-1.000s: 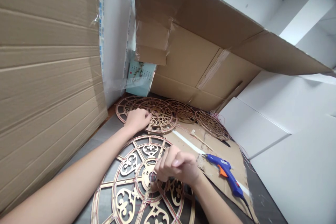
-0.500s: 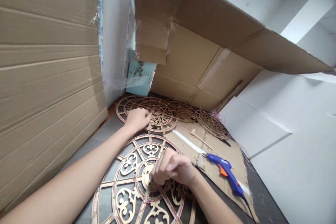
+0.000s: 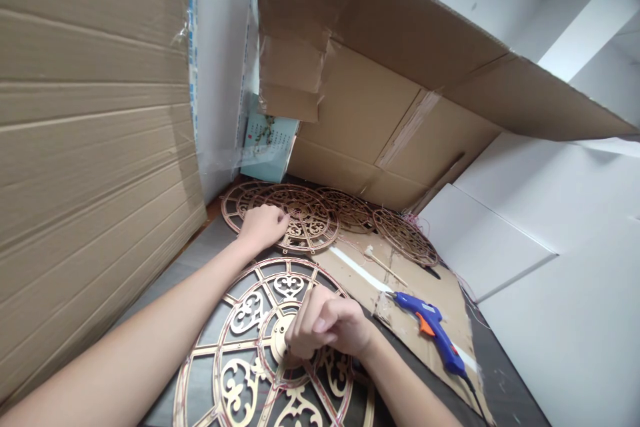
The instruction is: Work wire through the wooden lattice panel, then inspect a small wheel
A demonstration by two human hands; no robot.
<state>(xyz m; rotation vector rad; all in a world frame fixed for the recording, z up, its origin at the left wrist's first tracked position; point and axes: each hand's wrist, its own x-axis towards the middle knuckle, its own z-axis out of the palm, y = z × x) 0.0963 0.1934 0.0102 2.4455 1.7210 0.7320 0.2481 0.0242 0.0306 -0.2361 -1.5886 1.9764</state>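
A large round gold fretwork panel (image 3: 240, 353) lies flat in front of me on the dark table. My right hand (image 3: 327, 327) rests closed over its centre hub, fingers pinched together; what they hold is hidden. Thin reddish wire runs along the panel's spokes. My left hand (image 3: 260, 227) reaches farther back and lies curled on a smaller round fretwork panel (image 3: 307, 223), fingertips at its left part.
Two more fretwork discs (image 3: 405, 237) lie behind on a flat cardboard sheet (image 3: 435, 287). A blue glue gun (image 3: 430, 330) with orange trigger rests on it at right. Stacked cardboard (image 3: 90, 147) rises at left, an open box (image 3: 380, 80) overhangs, white panels (image 3: 540, 280) stand right.
My right hand has shifted slightly left and down onto the hub of the large panel. The left hand has stayed on the smaller panel.
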